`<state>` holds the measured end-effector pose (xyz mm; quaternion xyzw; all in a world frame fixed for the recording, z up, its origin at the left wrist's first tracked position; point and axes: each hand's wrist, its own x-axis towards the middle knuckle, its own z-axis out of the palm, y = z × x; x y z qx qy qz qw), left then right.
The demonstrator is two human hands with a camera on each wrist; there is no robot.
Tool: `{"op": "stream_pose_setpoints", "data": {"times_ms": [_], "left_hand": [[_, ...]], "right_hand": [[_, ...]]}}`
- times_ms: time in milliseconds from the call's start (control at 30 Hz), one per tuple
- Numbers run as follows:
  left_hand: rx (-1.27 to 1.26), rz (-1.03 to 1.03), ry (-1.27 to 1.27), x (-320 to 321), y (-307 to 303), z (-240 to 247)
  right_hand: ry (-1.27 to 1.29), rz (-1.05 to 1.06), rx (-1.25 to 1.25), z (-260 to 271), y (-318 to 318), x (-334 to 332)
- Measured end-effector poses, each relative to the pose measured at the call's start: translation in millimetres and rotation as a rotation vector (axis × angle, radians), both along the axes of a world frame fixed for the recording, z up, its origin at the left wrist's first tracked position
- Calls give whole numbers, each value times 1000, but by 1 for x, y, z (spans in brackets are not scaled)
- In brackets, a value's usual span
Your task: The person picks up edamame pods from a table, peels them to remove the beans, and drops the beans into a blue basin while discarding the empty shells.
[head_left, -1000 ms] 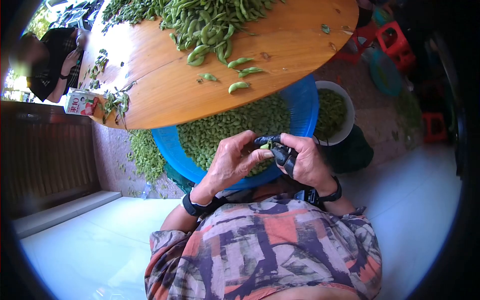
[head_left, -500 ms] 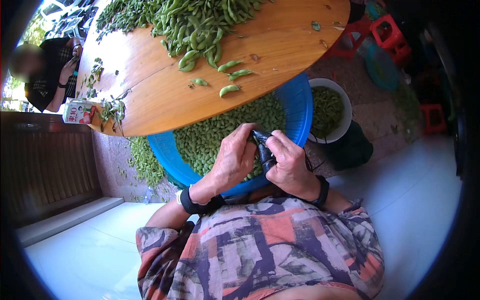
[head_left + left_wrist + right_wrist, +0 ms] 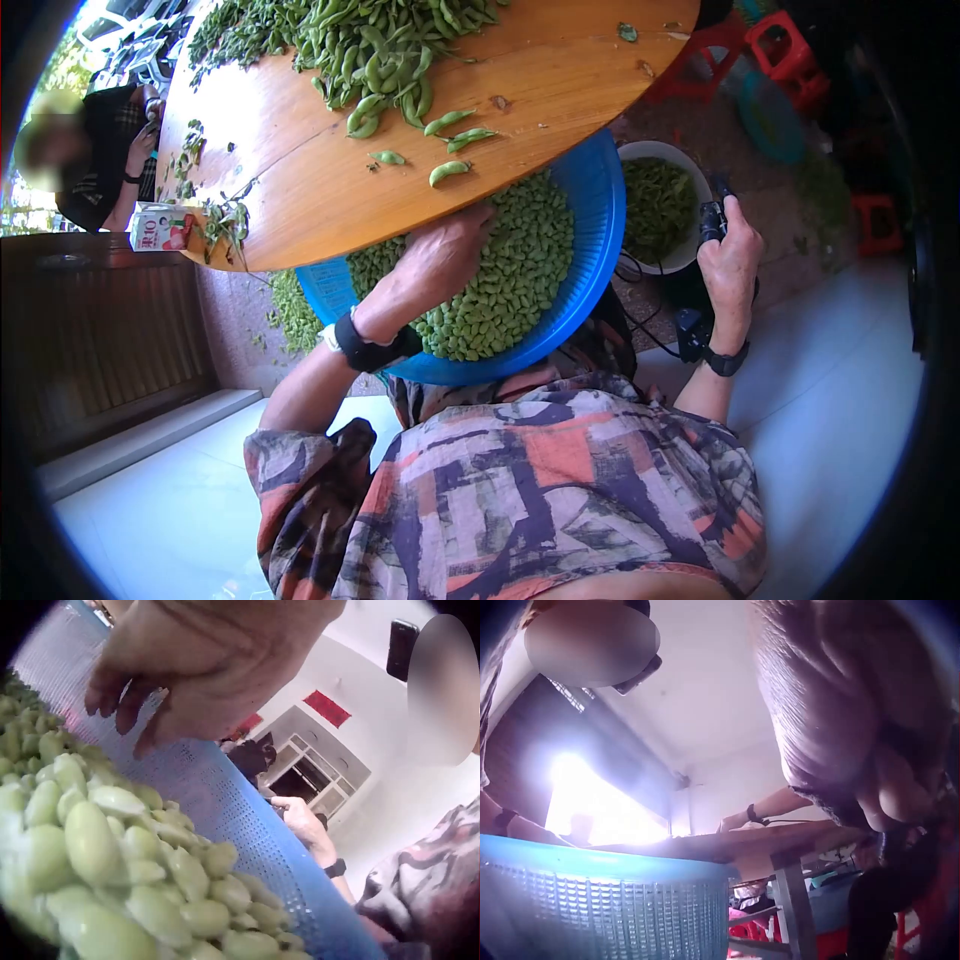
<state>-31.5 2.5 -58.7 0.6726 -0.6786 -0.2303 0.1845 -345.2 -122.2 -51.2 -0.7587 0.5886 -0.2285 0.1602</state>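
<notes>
Shelled green beans (image 3: 520, 270) fill a blue plastic basket (image 3: 598, 220) in front of the person. Over them, close to the table edge, is the left hand (image 3: 440, 262); its fingertips are hidden in the head view. The left wrist view shows this hand (image 3: 195, 675) above the beans with loosely bent fingers and nothing between them. Out to the right, the right hand (image 3: 730, 255) hangs beside a white bucket (image 3: 708, 190) of green pods (image 3: 655, 205). Black wrapping (image 3: 712, 220) covers some of its fingers, and no bean pod shows in it.
A wooden table (image 3: 300, 170) overhangs the basket, bearing a heap of bean pods (image 3: 380, 60), several loose pods and a carton (image 3: 160, 228). Another person (image 3: 110, 150) sits at the far left. Red stools (image 3: 785, 60) stand at the right, and pods litter the floor (image 3: 295, 310).
Both hands were together over the basket, working on a green pod a second ago. Now they are apart: the left has moved forward over the beans, the right outward to the bucket.
</notes>
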Motion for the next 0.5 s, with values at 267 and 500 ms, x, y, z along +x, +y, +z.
{"op": "stream_pose_setpoints", "data": {"times_ms": [267,500], "left_hand": [[10,-126,-118,-8,-10,-17],[87,8,275,-30,11,42]], "right_hand": [[-80,10,-12,-8,8,-1],[-793,293,536,24,37,42]]}}
